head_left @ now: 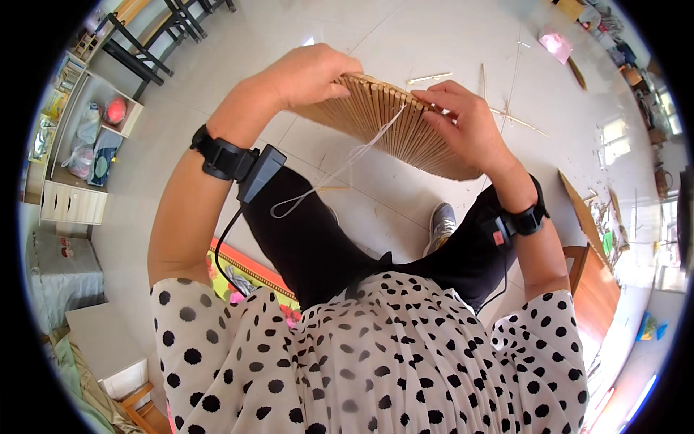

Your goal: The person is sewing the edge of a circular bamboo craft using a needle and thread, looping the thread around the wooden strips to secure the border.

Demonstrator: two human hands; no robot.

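Note:
A tan mat of thin stalks [376, 119], laid side by side, is held up in front of my knees. My left hand [311, 76] is closed on its upper left edge, thumb on the near face and fingers behind. My right hand [463, 123] grips the upper right part, thumb low on the near face and fingertips at the top edge. Between the hands, a white string [365, 148] comes off the mat near its top edge and hangs in a loose loop toward my left knee. Whether the right fingertips also pinch string is too small to tell.
Loose stalks [429, 77] lie on the tiled floor beyond the mat. A pink bag [555, 46] is at the far right. Open shelves [116, 137] stand at left. A wooden board [596, 289] and scattered scraps [607, 224] are at right. A colourful cloth [253, 262] lies beside my left thigh.

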